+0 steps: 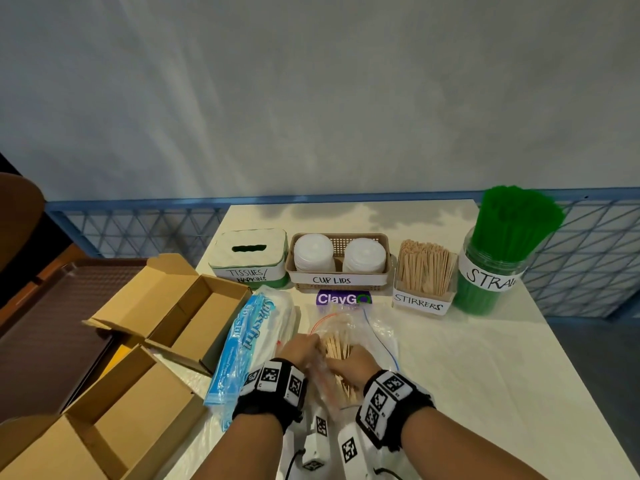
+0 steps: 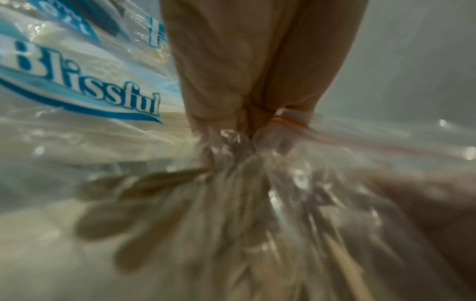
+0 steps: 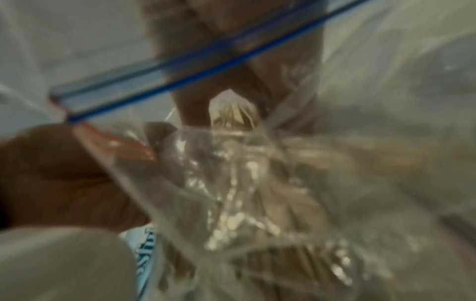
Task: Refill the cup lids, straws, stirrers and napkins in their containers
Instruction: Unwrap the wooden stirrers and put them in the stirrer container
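A clear zip bag (image 1: 377, 337) of wooden stirrers (image 1: 337, 346) lies at the table's front middle. My left hand (image 1: 311, 342) pinches the bag's red zip edge (image 2: 288, 120) and holds the mouth up. My right hand (image 1: 341, 363) is inside the bag, seen through the plastic under the blue zip strip (image 3: 180, 69), with its fingers (image 3: 195, 110) curled on the stirrers (image 3: 231, 116). The labelled stirrers container (image 1: 424, 275) stands behind, packed with sticks. The blue tissue pack (image 1: 242, 341) lies just left of my left hand.
Along the back stand the tissue box (image 1: 249, 258), the cup lids basket (image 1: 339, 280) with two lid stacks, and the jar of green straws (image 1: 491, 271). Open cardboard boxes (image 1: 194, 306) and a brown tray (image 1: 52, 323) sit at left. A purple sign (image 1: 343, 298) lies behind the bag.
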A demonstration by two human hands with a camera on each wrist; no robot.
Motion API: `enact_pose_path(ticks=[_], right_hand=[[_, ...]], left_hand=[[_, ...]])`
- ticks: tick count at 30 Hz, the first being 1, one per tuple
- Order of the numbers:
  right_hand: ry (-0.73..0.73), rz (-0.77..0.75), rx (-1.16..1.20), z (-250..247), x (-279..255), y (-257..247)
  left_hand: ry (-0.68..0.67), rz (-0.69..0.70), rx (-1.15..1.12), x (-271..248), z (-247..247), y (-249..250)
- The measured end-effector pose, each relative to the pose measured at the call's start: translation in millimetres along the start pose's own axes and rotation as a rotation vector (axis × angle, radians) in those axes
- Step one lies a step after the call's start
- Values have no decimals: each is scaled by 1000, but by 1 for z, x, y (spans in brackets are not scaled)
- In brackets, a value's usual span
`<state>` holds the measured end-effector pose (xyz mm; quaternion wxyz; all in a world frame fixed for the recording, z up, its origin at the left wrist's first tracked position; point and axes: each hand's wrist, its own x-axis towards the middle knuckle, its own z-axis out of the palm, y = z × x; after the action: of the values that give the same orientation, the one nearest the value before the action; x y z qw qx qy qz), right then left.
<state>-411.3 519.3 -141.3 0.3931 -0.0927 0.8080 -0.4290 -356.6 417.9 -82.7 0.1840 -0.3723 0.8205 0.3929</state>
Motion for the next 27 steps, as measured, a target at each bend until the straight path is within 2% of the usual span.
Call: enact_pose_path(ticks=[3,4,8,11,15,17,20,22,24,27], right_hand=[[-5,-7,113,-3,1,6],[7,-8,143,-3,1,6],[20,-46,180,1,4,5],[11,-54,228,2,9,7],[-3,-55,269,-1,4,3],[-26,-58,265,-3,3,0],[-91,-74,234,-6,1,-3],[-128,-72,226,-7,-2,-5],[-150,-105,205,-5,-2,-4],[-192,-144,177,-2,-3,-6]], left_hand=[[-36,-16,-225,-3,-1,0],[-37,-25,-233,-5,1,0],[-27,110,-246,3,7,-4],[-40,74,-320,7,7,-4],[66,65,-222,12,9,1],[132,103,-265,14,13,1],[303,160,-371,20,18,0],[427,242,-427,19,16,4],[535,376,-377,20,13,8],[513,532,-238,22,7,14]])
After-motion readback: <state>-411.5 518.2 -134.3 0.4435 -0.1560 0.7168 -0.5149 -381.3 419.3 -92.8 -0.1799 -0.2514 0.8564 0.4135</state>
